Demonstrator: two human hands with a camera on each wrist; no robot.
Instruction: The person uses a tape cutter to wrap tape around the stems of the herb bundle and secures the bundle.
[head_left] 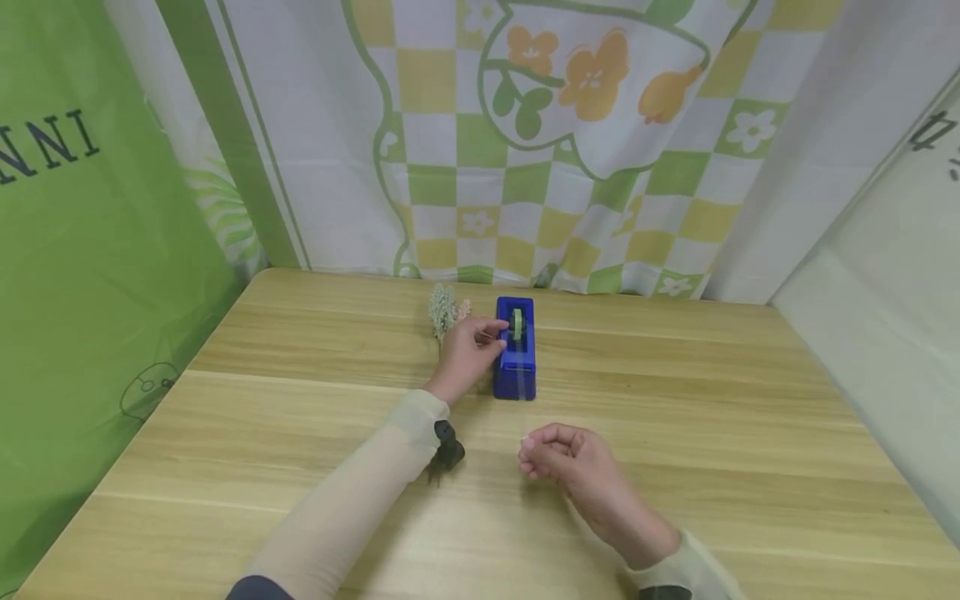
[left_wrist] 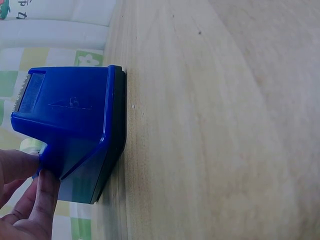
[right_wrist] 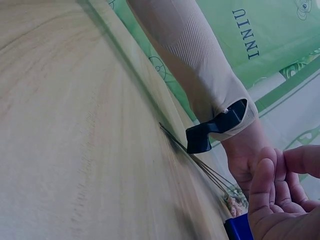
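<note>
A blue tape dispenser (head_left: 515,383) stands on the wooden table, a roll of tape (head_left: 517,325) seated in its well. My left hand (head_left: 471,350) grips the dispenser's left side wall, thumb and fingers pinching its edge, as the left wrist view shows close up. From the roll, clear tape (head_left: 522,379) runs over the front toward me, faint against the wood. Nearer to me, my right hand (head_left: 573,462) pinches the tape's end between thumb and forefinger, above the table. In the right wrist view, the right fingertips (right_wrist: 265,172) meet and largely hide what they hold.
A small bunch of flowers (head_left: 442,310), pale green and pink, lies left of the dispenser, its stems (right_wrist: 210,172) passing under my left forearm. A black wrist device (head_left: 447,446) sticks out at the left cuff. Patterned curtains (head_left: 555,192) hang behind the table (head_left: 675,400).
</note>
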